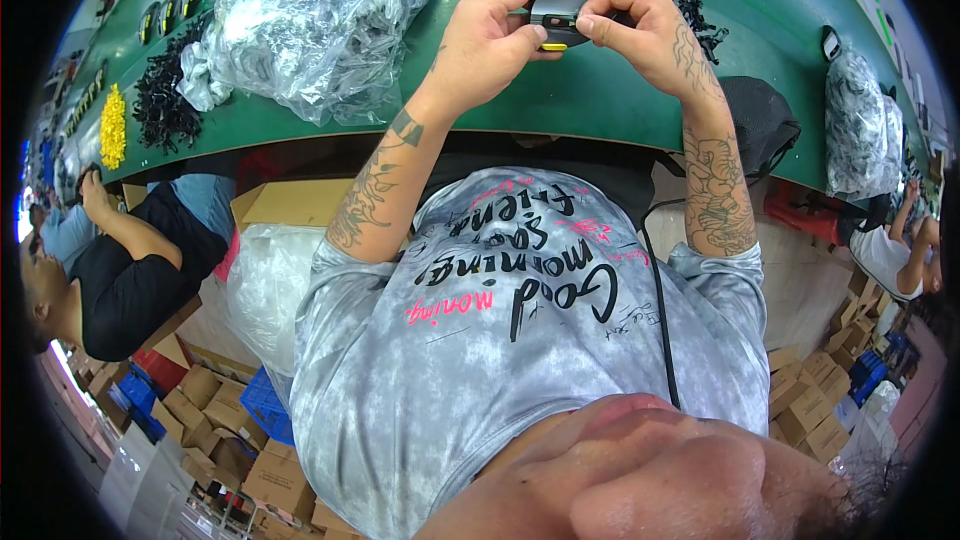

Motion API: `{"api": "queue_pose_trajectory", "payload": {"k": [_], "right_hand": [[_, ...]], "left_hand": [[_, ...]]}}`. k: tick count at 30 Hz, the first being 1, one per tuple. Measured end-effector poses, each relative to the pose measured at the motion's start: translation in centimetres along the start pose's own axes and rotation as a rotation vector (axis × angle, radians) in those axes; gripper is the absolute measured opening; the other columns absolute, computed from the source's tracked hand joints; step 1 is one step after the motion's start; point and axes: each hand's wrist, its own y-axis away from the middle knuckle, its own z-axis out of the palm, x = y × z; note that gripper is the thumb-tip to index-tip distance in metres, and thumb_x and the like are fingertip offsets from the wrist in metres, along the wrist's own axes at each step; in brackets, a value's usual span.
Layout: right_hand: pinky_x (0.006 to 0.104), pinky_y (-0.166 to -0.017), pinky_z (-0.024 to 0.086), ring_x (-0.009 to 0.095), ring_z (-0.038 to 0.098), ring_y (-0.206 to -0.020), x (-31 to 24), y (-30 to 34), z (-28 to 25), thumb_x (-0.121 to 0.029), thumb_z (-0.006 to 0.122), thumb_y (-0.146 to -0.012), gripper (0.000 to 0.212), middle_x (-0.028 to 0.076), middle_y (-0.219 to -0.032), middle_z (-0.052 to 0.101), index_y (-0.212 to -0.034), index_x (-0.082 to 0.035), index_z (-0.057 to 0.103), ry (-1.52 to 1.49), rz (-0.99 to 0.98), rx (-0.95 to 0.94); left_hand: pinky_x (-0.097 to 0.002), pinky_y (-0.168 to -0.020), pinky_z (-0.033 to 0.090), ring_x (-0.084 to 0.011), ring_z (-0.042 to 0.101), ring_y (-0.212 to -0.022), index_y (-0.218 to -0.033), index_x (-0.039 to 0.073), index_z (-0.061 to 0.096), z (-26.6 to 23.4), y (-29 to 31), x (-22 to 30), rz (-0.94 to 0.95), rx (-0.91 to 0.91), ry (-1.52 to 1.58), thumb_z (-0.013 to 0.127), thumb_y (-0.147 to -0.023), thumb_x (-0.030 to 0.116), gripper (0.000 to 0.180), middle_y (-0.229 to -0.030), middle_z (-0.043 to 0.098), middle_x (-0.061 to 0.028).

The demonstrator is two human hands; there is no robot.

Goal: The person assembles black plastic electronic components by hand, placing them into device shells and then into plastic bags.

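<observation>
Both my hands hold a small grey and black plastic housing [556, 12] with a yellow part at its lower edge, above the green table [600, 90]. My left hand [490, 35] cups its left side, thumb pressed on the front. My right hand [640, 25] pinches its right side with the fingertips. A heap of small black plastic parts [700, 15] lies just behind my right hand.
A big clear bag of dark parts [320, 25] lies left on the table. Black parts [160, 100] and yellow parts [113, 125] are piled further left. Another bag [860, 125] sits at right. People sit on both sides. Cardboard boxes [270, 470] stand on the floor.
</observation>
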Motion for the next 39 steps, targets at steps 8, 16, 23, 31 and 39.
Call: {"api": "queue_pose_trajectory", "payload": {"k": [8, 16, 23, 31, 39], "right_hand": [[0.0312, -0.08, 0.055, 0.018, 0.067, -0.098, -0.5, 0.7, 1.6, -0.041, 0.08, -0.09, 0.079, 0.013, -0.116, 0.065, -0.143, 0.006, 0.044, 0.521, -0.029, 0.503], [0.0309, -0.089, 0.058, 0.022, 0.068, -0.105, 1.6, -0.5, 4.2, -0.033, 0.091, -0.079, 0.083, 0.017, -0.117, 0.063, -0.138, 0.007, 0.049, -0.52, -0.101, 0.412], [0.0285, -0.089, 0.059, 0.016, 0.066, -0.104, 1.4, 0.0, 2.1, -0.005, 0.081, -0.087, 0.063, 0.01, -0.114, 0.063, -0.14, 0.008, 0.051, -0.665, -0.254, 0.255], [0.0309, -0.088, 0.06, 0.014, 0.068, -0.096, 1.4, -1.0, 2.6, -0.015, 0.075, -0.095, 0.045, 0.008, -0.107, 0.067, -0.131, 0.006, 0.057, -1.037, -0.032, 0.256], [0.0351, -0.09, 0.056, 0.015, 0.067, -0.101, 3.2, -0.8, 1.6, -0.02, 0.072, -0.098, 0.039, 0.007, -0.112, 0.067, -0.128, 0.001, 0.059, -1.018, 0.043, 0.276]], "left_hand": [[-0.0357, -0.079, 0.068, -0.0234, 0.073, -0.098, -0.133, -0.01, 0.06, 1.1, -0.3, 0.1, 0.132, 0.201, 0.055, 0.064, -0.094, -0.005, 0.04, -0.116, 0.069, -0.02], [-0.0393, -0.082, 0.068, -0.0261, 0.072, -0.1, -0.133, -0.01, 0.059, 1.8, -0.2, 0.7, 0.157, 0.202, 0.025, 0.061, -0.095, -0.007, 0.038, -0.118, 0.068, -0.0198], [-0.042, -0.08, 0.069, -0.0282, 0.073, -0.1, -0.136, -0.009, 0.058, 0.0, -1.2, 2.2, 0.009, 0.162, 0.253, 0.055, -0.097, -0.008, 0.039, -0.119, 0.067, -0.0212], [-0.0379, -0.093, 0.057, -0.0315, 0.063, -0.11, -0.137, 0.008, 0.053, 2.8, -0.3, 3.3, 0.468, 0.176, -0.952, 0.082, -0.07, 0.002, 0.073, -0.12, 0.054, -0.0156], [-0.0398, -0.084, 0.058, -0.0329, 0.066, -0.095, -0.128, 0.007, 0.058, 1.5, -3.0, 3.7, 0.484, 0.049, -1.055, 0.081, -0.073, 0.006, 0.059, -0.108, 0.06, -0.0148]]}}
